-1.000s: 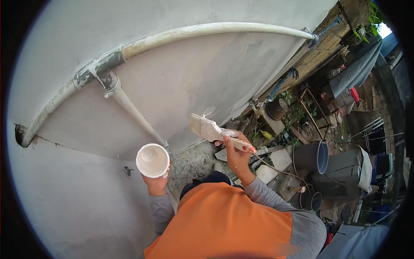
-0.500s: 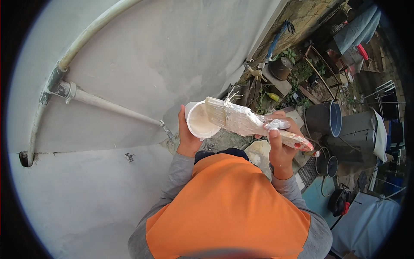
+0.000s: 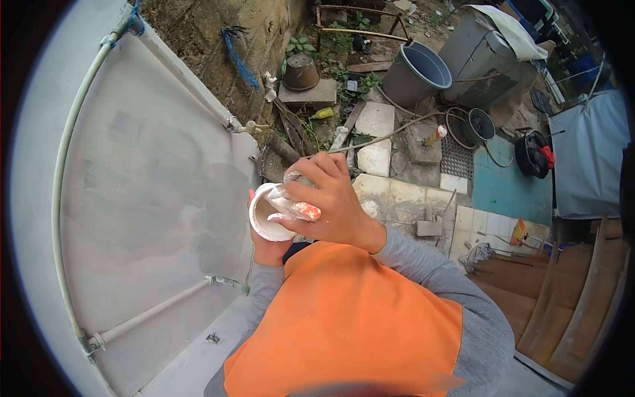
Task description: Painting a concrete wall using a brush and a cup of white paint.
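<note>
My left hand (image 3: 270, 250) is wrapped round a white cup (image 3: 262, 227) with pale paint in it, in front of my chest. Above the cup's mouth, my right hand (image 3: 338, 204) grips a paintbrush (image 3: 307, 211). The red, paint-spotted end of its handle sticks out between my fingers. White paint smears the brush and some of my fingers. The bristles point down into the cup, and my hand and the rim largely hide them.
A grey-white wall (image 3: 159, 172) with a pale pipe (image 3: 66, 159) stands on my left, with a tap (image 3: 253, 127) at its far edge. Beyond lie stone slabs, a hose (image 3: 397, 130), a large grey bucket (image 3: 415, 74) and a plant pot (image 3: 301, 71). Brown boards (image 3: 562, 291) are at right.
My right hand has moved left to the cup and tipped the brush bristles down into it. My view has swung to the right, showing more of the yard.
</note>
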Demonstrator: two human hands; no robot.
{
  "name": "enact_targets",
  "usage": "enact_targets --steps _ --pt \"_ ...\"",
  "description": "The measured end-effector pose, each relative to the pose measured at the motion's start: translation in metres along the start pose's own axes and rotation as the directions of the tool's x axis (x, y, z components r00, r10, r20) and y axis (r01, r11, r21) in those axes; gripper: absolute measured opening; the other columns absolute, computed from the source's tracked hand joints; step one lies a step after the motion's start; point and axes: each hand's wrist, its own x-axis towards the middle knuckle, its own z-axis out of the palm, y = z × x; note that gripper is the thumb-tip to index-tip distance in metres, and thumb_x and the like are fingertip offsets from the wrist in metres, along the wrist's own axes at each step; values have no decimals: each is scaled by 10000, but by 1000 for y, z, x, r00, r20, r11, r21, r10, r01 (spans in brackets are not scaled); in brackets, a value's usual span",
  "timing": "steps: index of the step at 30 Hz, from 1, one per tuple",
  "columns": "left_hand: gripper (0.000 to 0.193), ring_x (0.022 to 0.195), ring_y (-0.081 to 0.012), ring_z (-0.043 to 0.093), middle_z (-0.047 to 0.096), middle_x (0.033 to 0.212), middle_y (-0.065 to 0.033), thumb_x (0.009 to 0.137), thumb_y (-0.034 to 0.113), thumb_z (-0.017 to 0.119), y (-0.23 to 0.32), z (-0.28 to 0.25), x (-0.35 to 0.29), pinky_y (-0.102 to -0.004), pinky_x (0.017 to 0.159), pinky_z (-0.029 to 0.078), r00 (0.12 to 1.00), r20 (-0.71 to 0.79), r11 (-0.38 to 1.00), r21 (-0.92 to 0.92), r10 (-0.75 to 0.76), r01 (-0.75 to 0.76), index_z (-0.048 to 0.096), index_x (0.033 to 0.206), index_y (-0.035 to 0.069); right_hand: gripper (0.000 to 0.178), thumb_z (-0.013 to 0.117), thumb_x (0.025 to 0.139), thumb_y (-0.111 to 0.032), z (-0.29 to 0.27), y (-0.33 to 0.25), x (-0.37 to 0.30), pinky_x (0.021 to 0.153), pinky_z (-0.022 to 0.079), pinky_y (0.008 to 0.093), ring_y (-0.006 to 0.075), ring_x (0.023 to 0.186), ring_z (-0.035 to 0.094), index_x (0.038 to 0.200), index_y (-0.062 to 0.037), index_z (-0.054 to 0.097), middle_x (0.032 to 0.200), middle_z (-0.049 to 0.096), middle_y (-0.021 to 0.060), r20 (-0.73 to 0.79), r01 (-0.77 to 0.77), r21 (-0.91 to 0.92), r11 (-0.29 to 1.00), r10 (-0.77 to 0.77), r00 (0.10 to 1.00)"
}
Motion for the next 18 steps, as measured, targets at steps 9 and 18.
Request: enact_targets --steps 9,18 --pt "429 1145 -291 513 601 1141 -102 900 415 556 -11 51 63 -535 1073 310 930 173 890 -278 -324 362 597 1149 68 611 740 744 -499 -47 24 -44 787 337 346 219 885 462 1126 -40 609 981 558 56 -635 -212 159 964 264 726" --pt "486 1464 -308 151 506 1378 -101 884 425 592 6 64 80 -659 1128 142 845 343 833 -234 -411 500 598 1197 54 122 706 772 -103 -7 27 -62 777 351 356 259 859 478 880 -72 660 911 567 73 -404 -527 -34 849 471 784"
